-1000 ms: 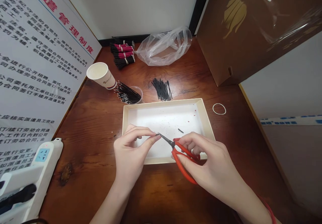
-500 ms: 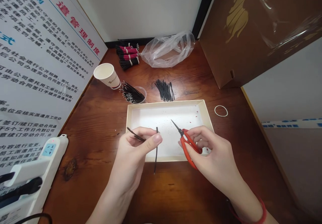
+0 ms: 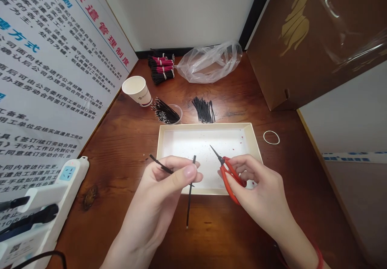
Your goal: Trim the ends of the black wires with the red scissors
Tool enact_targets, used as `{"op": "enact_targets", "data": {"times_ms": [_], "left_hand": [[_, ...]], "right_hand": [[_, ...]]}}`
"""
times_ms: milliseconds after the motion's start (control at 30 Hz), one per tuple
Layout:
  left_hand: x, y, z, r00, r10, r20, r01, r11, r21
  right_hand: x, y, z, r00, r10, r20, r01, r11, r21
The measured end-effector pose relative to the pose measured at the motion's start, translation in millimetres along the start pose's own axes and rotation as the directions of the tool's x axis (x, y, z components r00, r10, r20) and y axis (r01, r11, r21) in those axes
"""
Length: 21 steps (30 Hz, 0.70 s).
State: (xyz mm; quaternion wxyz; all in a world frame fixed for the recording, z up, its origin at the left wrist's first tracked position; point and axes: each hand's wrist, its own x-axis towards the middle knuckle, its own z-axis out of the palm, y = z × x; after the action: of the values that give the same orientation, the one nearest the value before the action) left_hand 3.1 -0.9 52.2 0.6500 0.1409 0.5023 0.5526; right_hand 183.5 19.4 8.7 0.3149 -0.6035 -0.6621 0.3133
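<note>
Between thumb and fingers, my left hand [image 3: 169, 184] pinches a thin black wire [image 3: 189, 206] that hangs downward, its upper end poking out above the thumb. A second black piece [image 3: 160, 163], apparently more wire, crosses the same hand and sticks out to the upper left. My right hand [image 3: 256, 184] is wrapped around red-handled scissors [image 3: 231, 176]. Their dark, narrow blades look closed and point up and left, apart from the wire. Both hands are over the near part of a shallow cream box [image 3: 208, 126] with small dark and red specks on its white bottom.
Behind the box lie a row of black wires [image 3: 204, 109] and a clear cup [image 3: 178, 109] holding more. Farther back are a paper cup [image 3: 137, 90], tied red and black wire bundles [image 3: 162, 68] and a plastic bag [image 3: 208, 65]. A rubber band [image 3: 271, 137] lies right; a power strip [image 3: 65, 184] left.
The hanging wire now reaches lower below my left thumb, and more of its upper end shows. The whole view has shifted slightly; the scissors stay in my right hand.
</note>
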Motion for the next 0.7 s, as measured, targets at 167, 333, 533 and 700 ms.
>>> {"op": "enact_targets", "data": {"times_ms": [167,333,533,700], "left_hand": [[1.4,-2.8,-1.8,1.000,0.001,0.015,-0.001,1.000,0.008],[3.3,-4.1,-2.9,0.998,-0.051,0.048,0.051,0.999,-0.001],[2.8,-2.4,-2.9,0.997,-0.075,0.012,0.075,0.997,0.012],[3.0,-3.0,-3.7,0.996,-0.089,-0.009,0.089,0.996,0.028]], "right_hand": [[0.0,-0.3,-0.1,1.000,0.008,-0.008,-0.008,1.000,0.006],[-0.1,1.3,-0.2,1.000,-0.005,-0.011,0.005,1.000,-0.004],[0.1,2.5,-0.5,1.000,0.006,0.003,-0.006,1.000,-0.008],[0.3,0.9,0.4,1.000,0.005,-0.005,-0.005,1.000,-0.009]]}}
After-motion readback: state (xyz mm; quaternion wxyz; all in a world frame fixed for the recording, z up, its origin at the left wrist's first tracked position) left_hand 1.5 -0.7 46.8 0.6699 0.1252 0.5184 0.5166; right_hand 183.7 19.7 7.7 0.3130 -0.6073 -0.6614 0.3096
